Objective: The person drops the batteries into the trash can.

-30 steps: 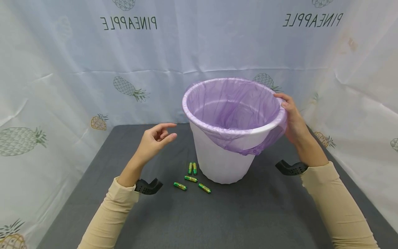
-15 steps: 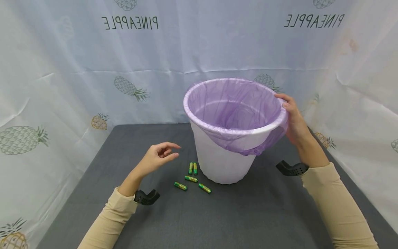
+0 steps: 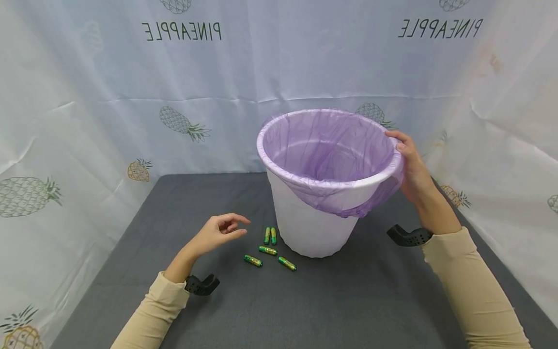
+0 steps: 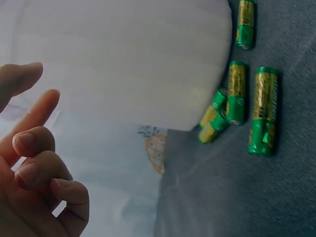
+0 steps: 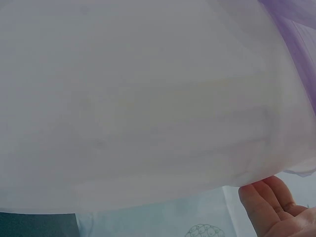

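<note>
A white trash can (image 3: 314, 223) stands right of centre, lined with a purple plastic bag (image 3: 331, 196) folded over its rim. My right hand (image 3: 411, 167) grips the rim on the right side, over the bag. Its fingertips meet the can's wall in the right wrist view. Several green and gold batteries (image 3: 268, 250) lie in a loose group at the can's lower left. Just left of them hovers my left hand (image 3: 218, 233), holding nothing, with thumb and forefinger apart and the other fingers bent. In the left wrist view the nearest battery (image 4: 263, 111) is beyond the fingers.
Dark grey cloth covers the table (image 3: 340, 305). A pale curtain (image 3: 235, 72) printed with pineapples surrounds it at the back and sides. Each wrist wears a black mount, the left one (image 3: 202, 285) low over the table.
My left hand has come down from beside the can's upper wall to near the batteries. The right hand has stayed on the rim, and the batteries have not moved.
</note>
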`<control>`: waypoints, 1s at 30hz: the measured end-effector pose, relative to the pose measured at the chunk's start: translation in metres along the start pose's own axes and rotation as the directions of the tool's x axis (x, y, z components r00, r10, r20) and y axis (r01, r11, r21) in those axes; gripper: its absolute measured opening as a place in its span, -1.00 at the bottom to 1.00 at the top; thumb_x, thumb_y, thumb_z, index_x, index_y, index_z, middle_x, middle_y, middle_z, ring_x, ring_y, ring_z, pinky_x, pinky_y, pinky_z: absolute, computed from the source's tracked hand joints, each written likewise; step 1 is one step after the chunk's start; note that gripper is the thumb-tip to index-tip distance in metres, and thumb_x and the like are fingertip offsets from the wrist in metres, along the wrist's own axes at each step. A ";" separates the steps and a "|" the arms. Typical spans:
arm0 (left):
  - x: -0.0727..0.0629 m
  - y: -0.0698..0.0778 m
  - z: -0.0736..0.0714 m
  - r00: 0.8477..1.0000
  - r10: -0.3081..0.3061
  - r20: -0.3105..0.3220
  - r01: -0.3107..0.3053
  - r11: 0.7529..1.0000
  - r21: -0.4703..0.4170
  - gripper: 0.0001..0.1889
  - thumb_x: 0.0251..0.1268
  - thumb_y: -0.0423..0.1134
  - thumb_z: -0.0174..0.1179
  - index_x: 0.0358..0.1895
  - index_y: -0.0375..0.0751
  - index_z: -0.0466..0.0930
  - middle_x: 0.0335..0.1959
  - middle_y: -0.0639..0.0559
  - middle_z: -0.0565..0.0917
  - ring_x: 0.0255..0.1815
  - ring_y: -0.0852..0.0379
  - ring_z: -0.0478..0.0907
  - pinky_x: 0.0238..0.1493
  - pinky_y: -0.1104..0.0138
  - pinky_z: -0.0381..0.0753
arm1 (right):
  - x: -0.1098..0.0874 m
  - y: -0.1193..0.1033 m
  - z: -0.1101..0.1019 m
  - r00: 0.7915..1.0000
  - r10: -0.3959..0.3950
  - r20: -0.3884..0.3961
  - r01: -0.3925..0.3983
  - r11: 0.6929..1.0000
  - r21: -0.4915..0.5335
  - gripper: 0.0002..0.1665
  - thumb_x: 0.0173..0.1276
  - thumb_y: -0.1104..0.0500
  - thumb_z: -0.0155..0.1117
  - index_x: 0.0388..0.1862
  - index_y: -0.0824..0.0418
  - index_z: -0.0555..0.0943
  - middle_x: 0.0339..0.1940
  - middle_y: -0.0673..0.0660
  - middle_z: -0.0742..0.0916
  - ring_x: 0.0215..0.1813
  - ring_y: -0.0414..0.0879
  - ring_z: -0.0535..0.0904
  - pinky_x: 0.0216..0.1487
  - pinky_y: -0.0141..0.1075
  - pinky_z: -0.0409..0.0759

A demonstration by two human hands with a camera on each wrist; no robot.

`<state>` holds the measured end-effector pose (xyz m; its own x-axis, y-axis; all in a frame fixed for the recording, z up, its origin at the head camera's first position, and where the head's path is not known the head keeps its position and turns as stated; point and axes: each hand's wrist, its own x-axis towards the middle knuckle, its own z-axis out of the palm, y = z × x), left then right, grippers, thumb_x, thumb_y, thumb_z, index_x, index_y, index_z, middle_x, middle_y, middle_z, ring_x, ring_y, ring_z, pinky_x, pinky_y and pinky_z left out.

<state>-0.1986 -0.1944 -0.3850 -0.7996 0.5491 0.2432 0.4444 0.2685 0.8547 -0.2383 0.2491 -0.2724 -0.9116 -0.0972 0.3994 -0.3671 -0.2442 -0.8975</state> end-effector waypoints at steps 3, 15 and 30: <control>-0.002 -0.007 0.000 1.000 0.007 0.023 -0.007 1.000 -0.018 -0.76 0.33 -0.40 0.15 0.02 -0.40 0.56 -0.54 0.18 0.22 -0.64 0.28 0.01 -0.60 0.34 0.19 | 0.000 0.000 0.000 1.000 0.000 -0.001 0.000 1.000 0.003 -0.73 0.43 0.00 -0.01 0.08 -0.15 0.47 0.06 -0.02 0.44 -0.05 -0.22 0.42 -0.16 -0.46 0.50; -0.011 -0.039 0.003 0.990 -0.094 0.104 0.096 0.995 -0.013 -0.67 0.31 -0.32 0.20 0.03 -0.51 0.54 -0.57 0.19 0.24 -0.60 0.44 0.07 -0.56 0.42 0.22 | 0.000 0.002 -0.002 1.000 0.007 -0.003 -0.007 1.000 -0.022 -0.72 0.44 -0.02 -0.01 0.09 -0.15 0.46 0.08 -0.01 0.43 -0.04 -0.20 0.41 -0.16 -0.45 0.51; -0.011 -0.053 0.005 0.967 -0.163 0.196 0.154 0.986 0.063 -0.69 0.27 -0.26 0.26 0.01 -0.37 0.61 -0.54 0.14 0.27 -0.57 0.42 0.15 -0.46 0.45 0.26 | 0.000 0.001 -0.001 1.000 0.004 -0.009 -0.004 1.000 -0.012 -0.73 0.43 -0.02 0.00 0.07 -0.16 0.47 0.07 -0.02 0.44 -0.05 -0.21 0.42 -0.16 -0.46 0.51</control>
<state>-0.2111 -0.2107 -0.4352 -0.7666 0.6420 0.0061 0.3407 0.3987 0.8515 -0.2389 0.2498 -0.2733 -0.9147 -0.0899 0.3941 -0.3655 -0.2324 -0.9013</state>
